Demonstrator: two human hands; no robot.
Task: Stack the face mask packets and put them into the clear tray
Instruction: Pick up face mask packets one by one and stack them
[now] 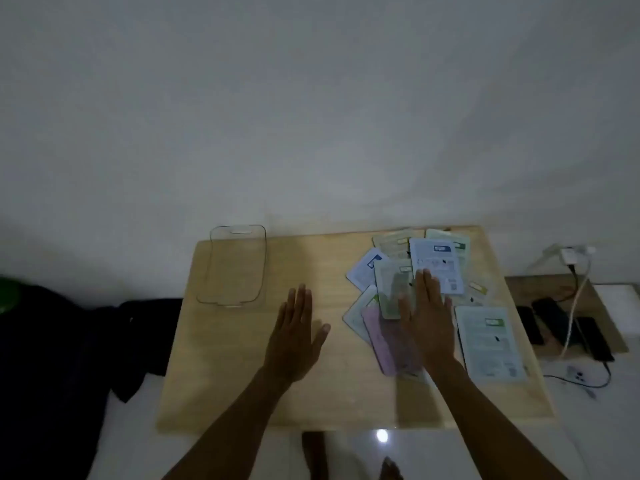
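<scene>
Many face mask packets (433, 268) overlapping, long axes mixed; clear tray (232, 265) lengthwise away.

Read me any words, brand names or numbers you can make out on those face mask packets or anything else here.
None can be read.
Face mask packets: printed blocks, coloured label patches and square code marks show, all too blurred and dim.
Clear tray: no text visible.
Dark devices beside the table: no legible markings.
</scene>
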